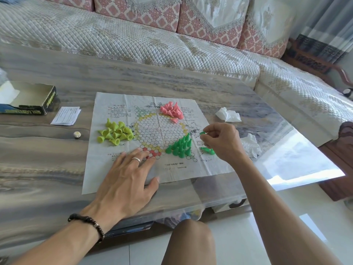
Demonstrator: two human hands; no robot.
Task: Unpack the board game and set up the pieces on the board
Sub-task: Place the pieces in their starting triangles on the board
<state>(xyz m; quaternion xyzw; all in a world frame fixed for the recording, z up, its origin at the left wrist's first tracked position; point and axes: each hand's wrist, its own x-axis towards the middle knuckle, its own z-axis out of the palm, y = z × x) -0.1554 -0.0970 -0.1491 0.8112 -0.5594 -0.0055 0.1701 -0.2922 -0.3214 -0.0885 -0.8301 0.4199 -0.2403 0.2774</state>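
Setup step, green corner: a green piece [202,133] is pinched in the right hand [221,142] at centre-right; the left hand [126,180], fingers spread, presses the paper board [122,175]. Next, likely, seating it upright beside the green cluster [179,147].

A quilted sofa [133,44] runs behind the marble-patterned table [57,169]. Curtains [328,22] hang at the far right. White tiles [257,236] cover the floor.

Bare arms; silver ring [136,159], dark beaded bracelet [89,224].

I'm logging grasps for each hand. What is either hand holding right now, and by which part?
The right hand pinches a green piece between its fingertips; which part cannot be told. The left hand holds nothing, lying flat on the paper board.
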